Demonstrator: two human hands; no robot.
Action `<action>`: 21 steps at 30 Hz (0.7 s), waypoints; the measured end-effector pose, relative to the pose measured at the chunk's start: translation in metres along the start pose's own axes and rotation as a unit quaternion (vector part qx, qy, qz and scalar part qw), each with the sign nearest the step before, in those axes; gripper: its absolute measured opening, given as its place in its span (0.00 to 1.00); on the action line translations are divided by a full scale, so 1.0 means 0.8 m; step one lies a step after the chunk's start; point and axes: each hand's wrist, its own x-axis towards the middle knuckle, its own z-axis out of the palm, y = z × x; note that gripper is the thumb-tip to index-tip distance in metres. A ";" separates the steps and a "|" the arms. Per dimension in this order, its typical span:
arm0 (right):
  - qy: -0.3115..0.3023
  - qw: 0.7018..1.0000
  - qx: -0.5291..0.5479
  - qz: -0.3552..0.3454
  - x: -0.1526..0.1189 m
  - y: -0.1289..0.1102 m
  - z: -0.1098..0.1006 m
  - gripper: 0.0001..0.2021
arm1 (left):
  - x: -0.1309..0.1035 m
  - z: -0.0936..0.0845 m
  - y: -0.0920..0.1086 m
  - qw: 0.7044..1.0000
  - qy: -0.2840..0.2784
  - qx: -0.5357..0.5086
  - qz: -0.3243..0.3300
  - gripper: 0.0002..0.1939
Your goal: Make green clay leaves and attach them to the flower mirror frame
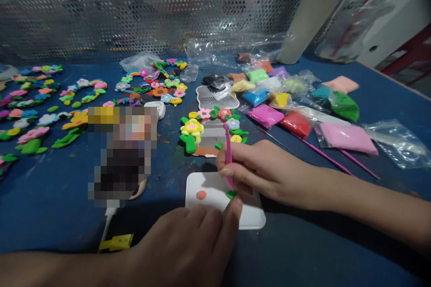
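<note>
My right hand (251, 168) holds a pink clay modelling tool (228, 157) upright between thumb and fingers. Its lower tip meets a small piece of green clay (230, 194) on a white board (257, 219). From the near side, my left hand (198, 237) reaches over the board with curled fingers, one fingertip at the green clay; its thumb side is partly hidden. A flattened coral clay dot (201, 194) lies on the board's left part. Just beyond sits a frame decorated with clay flowers (191, 129), partly covered by my right hand.
Several bagged clay packs (267, 115) lie at the right, with pink sticks (323, 157) beside them. Finished clay flower pieces (33, 134) spread over the left. A blurred-out phone (124, 157) with a white cable (107, 228) lies left of the board. A perforated metal panel (134, 9) stands behind.
</note>
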 end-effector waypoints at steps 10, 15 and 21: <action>-0.022 1.000 0.006 -0.001 -0.005 0.002 0.003 0.10 | 0.001 -0.001 -0.002 1.000 -0.006 0.003 -0.001 0.18; -0.023 1.000 0.015 -0.004 -0.006 0.003 0.004 0.09 | 0.001 -0.001 0.000 1.000 -0.028 -0.003 0.000 0.18; -0.026 1.000 0.005 -0.003 -0.005 0.004 0.005 0.09 | -0.001 -0.006 -0.001 1.000 -0.015 0.000 0.005 0.18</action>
